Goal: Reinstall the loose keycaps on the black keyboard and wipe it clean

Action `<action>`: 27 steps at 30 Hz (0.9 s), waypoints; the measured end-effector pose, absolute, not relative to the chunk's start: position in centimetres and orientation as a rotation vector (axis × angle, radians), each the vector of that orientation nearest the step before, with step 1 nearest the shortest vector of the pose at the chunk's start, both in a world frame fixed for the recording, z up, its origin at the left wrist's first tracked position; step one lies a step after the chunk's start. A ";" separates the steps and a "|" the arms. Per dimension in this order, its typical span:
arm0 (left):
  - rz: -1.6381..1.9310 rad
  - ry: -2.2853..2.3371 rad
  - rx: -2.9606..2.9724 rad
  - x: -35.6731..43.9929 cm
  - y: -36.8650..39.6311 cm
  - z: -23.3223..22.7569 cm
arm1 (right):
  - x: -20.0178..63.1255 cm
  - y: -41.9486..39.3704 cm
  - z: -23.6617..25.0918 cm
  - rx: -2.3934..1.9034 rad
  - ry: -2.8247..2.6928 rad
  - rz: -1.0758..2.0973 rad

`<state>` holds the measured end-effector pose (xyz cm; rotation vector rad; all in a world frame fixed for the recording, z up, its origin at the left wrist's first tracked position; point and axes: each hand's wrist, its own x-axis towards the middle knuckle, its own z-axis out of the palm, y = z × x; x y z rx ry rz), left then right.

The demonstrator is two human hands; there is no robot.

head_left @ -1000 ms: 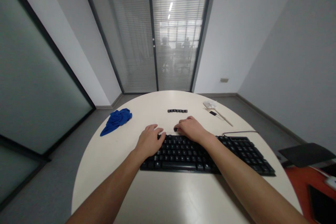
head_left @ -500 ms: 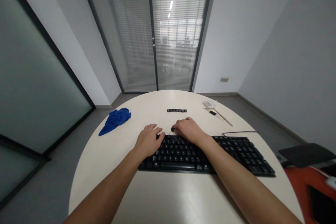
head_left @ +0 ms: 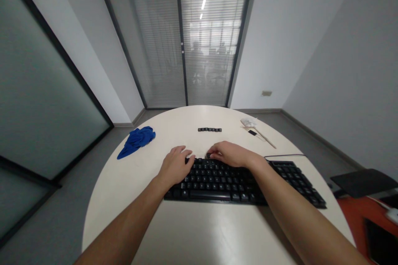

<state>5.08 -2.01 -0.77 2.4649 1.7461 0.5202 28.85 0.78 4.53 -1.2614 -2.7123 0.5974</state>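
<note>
A black keyboard [head_left: 239,182] is laid near the front of a round cream table [head_left: 192,232]. The left hand [head_left: 175,165] is rested flat on its far left corner; the right hand [head_left: 231,154] is curled over the top key row, nothing seen gripped. A keycap row [head_left: 209,129] and blue cloth [head_left: 137,140] are placed beyond. Blinds [head_left: 199,37] and grey walls are shown behind.

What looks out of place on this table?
A short row of loose black keycaps lies on the table, apart from the keyboard. A crumpled blue cloth lies at the left edge.
</note>
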 end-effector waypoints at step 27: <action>0.587 1.647 2.579 5.6 -2.7 0.6 | 25.7 -2.0 6.5 -1.538 -2.834 0.154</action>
